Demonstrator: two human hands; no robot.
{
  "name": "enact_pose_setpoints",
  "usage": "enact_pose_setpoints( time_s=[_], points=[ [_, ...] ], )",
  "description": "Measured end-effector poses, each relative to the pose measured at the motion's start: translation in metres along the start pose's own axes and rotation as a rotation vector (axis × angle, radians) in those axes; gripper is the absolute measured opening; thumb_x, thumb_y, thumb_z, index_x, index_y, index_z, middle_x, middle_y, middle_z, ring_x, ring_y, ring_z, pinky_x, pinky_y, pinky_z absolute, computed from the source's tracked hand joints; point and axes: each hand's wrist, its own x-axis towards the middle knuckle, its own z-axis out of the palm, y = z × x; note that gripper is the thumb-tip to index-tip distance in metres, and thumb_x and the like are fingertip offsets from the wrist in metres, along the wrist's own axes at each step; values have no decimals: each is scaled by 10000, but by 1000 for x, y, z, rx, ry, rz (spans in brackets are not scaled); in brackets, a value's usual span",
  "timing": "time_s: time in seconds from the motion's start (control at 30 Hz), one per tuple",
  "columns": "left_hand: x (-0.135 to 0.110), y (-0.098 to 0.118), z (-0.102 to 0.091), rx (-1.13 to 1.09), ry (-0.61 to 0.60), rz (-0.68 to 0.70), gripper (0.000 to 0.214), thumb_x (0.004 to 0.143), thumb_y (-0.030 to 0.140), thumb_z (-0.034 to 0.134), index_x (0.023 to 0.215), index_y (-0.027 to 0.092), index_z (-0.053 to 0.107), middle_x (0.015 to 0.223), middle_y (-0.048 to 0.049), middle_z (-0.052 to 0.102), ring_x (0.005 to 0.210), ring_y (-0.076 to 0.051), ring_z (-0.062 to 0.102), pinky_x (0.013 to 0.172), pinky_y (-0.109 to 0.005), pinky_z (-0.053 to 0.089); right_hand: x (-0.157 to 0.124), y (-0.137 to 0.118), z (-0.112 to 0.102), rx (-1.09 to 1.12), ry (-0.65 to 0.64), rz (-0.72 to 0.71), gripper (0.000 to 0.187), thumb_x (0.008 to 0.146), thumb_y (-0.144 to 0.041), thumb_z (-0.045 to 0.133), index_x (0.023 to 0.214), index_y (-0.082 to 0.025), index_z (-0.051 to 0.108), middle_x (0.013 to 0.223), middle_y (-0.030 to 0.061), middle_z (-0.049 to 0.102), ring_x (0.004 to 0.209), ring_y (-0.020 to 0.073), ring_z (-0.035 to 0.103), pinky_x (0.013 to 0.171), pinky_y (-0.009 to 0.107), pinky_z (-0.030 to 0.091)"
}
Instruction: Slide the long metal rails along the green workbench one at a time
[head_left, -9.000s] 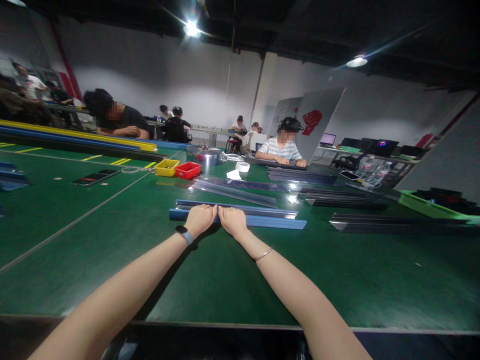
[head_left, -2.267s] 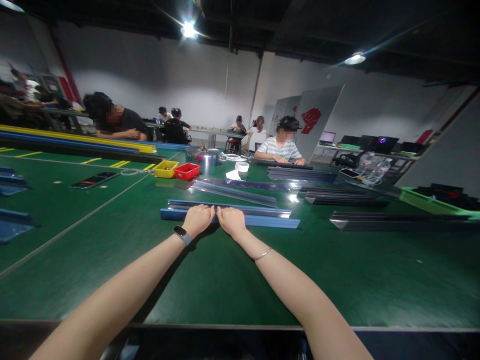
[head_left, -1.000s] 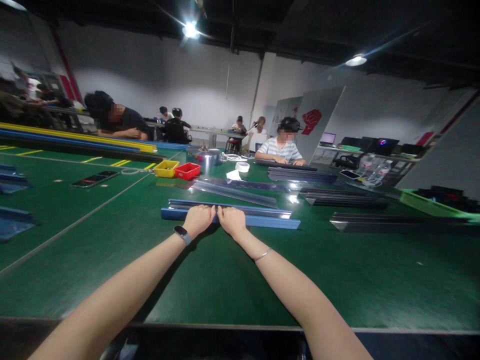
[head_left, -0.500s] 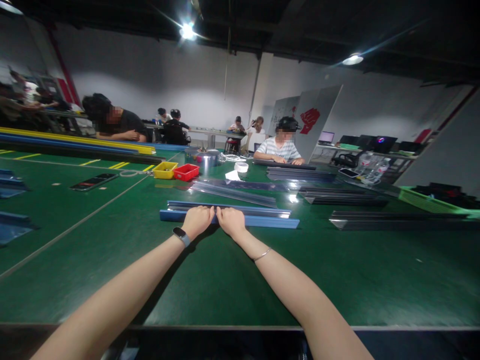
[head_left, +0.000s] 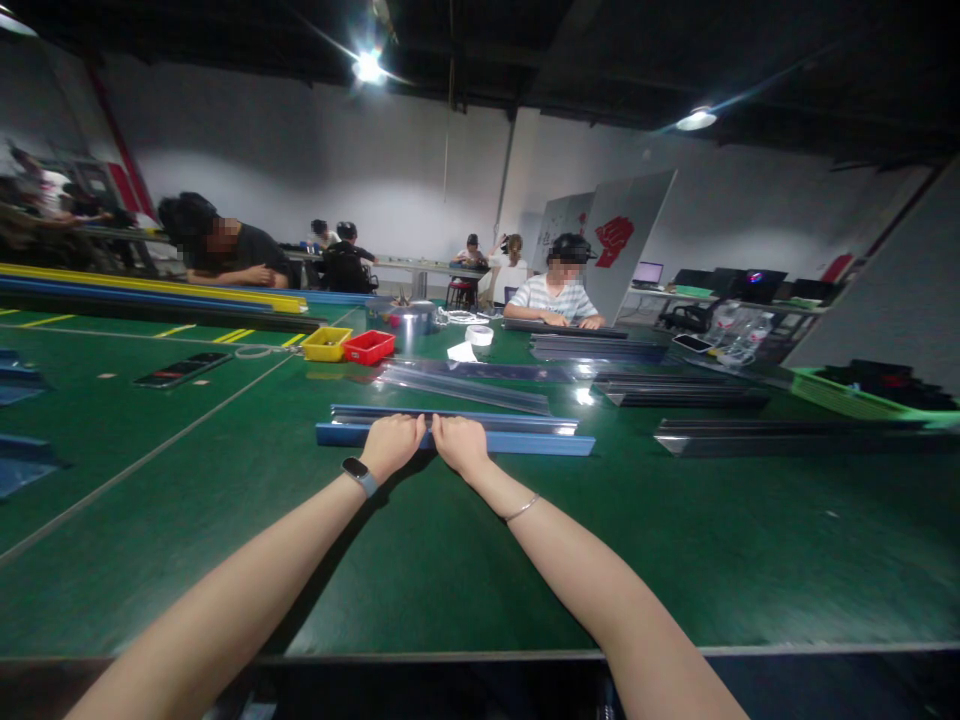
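A blue channel-shaped plastic profile (head_left: 536, 443) lies lengthwise across the green table, with a shiny strip along its inside. My left hand (head_left: 395, 443) and my right hand (head_left: 460, 443) are side by side at its middle, thumbs nearly touching. Both are closed over the profile, knuckles up; the undersides of the fingers are hidden. On my left wrist sits a smart band (head_left: 360, 474), on the right a thin bracelet (head_left: 521, 508). Just beyond the profile lie clear plastic strips (head_left: 465, 388).
Dark profiles (head_left: 795, 440) lie to the right, near a green basket (head_left: 847, 395). A phone (head_left: 182, 370), a yellow bin (head_left: 326, 344) and a red bin (head_left: 369, 347) are to the left. Opposite, a person (head_left: 559, 290) in a striped shirt works over dark profiles.
The whole view has shifted very slightly. Both hands keep the same place on the blue profile, which has not visibly moved on the table.
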Motion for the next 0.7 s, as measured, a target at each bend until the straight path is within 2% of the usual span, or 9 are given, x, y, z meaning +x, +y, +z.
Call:
enact_pose_setpoints(
  time_s=[0.13, 0.37, 0.57, 0.7],
  points=[
    [0, 0, 0, -3, 2, -6, 498, 868, 346, 221, 641, 117, 601, 668, -112, 626, 642, -185, 589, 591, -279, 397, 1, 0, 1, -36, -8, 14, 484, 899, -330, 207, 716, -172, 627, 710, 65, 663, 652, 145, 596, 592, 226, 397],
    [0, -1, 2, -16, 7, -5, 503, 873, 343, 212, 646, 128, 606, 653, -100, 623, 639, -180, 584, 601, -278, 400, 0, 2, 1, 32, 30, -14, 485, 901, -333, 211, 727, -156, 628, 690, 81, 658, 641, 136, 592, 581, 203, 374],
    [0, -1, -2, -31, 29, 21, 453, 881, 317, 215, 732, 152, 609, 726, -83, 634, 712, -168, 579, 658, -273, 394, -1, 2, 0, 34, 17, -22, 488, 906, -339, 193, 732, -168, 617, 689, 68, 657, 629, 135, 588, 572, 201, 360],
    [0, -2, 1, -36, 25, 33, 464, 879, 329, 224, 690, 146, 606, 688, -86, 627, 688, -168, 576, 656, -275, 393, -2, 2, -1, 55, 40, -44, 465, 909, -329, 188, 781, -182, 611, 717, 54, 659, 664, 129, 590, 586, 194, 352]
  ],
)
